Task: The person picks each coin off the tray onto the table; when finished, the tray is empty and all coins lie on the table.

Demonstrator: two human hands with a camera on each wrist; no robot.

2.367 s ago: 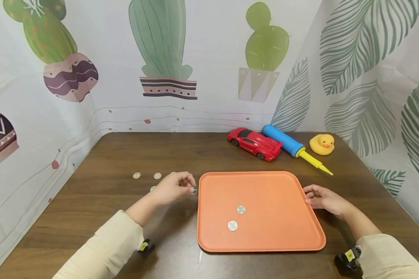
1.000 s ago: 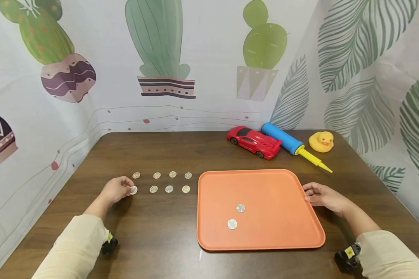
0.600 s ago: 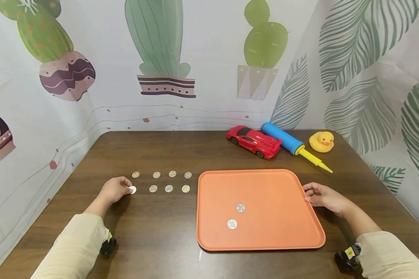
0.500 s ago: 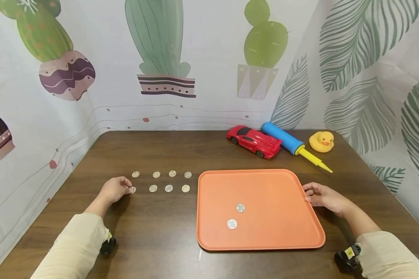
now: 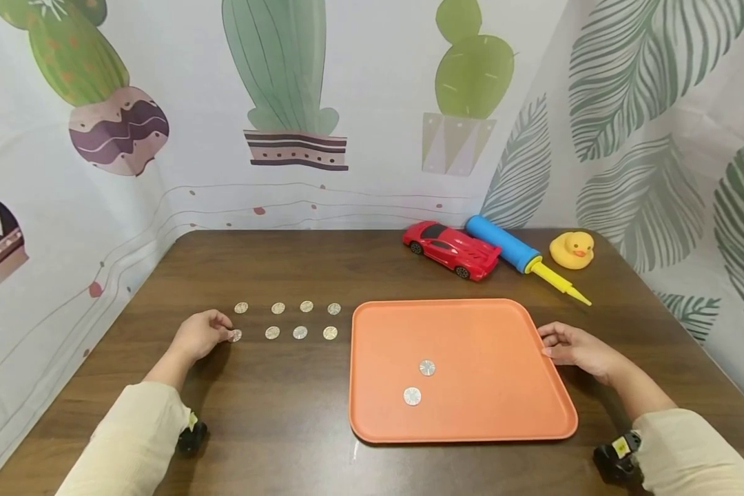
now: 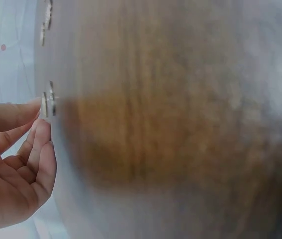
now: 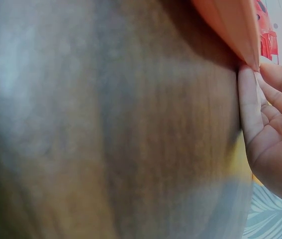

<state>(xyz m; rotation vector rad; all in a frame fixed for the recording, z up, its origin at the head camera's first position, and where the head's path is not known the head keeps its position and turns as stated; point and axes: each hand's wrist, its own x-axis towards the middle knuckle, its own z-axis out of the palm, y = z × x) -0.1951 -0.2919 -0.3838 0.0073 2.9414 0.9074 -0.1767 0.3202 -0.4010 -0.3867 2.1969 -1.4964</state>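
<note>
The dark wooden table (image 5: 322,269) shows a straight brown grain under both hands. On it, just left of the right hand (image 5: 575,350), lies a smooth orange plastic tray (image 5: 471,331), roughly square with rounded corners and a low raised rim. The right hand's fingers (image 7: 247,94) lie fairly straight, pressed against the tray's right edge. Two flat round silvery coins (image 5: 419,381) rest inside the tray, well to the left of that hand.

The left hand (image 5: 201,333) rests on the table with its fingers curled, thumb and forefinger pinching a small shiny metal coin (image 5: 235,335) at its fingertips, close to the tabletop. Just right of that hand seven more coins (image 5: 300,320) lie flat in two neat rows, reaching toward the tray.
</note>
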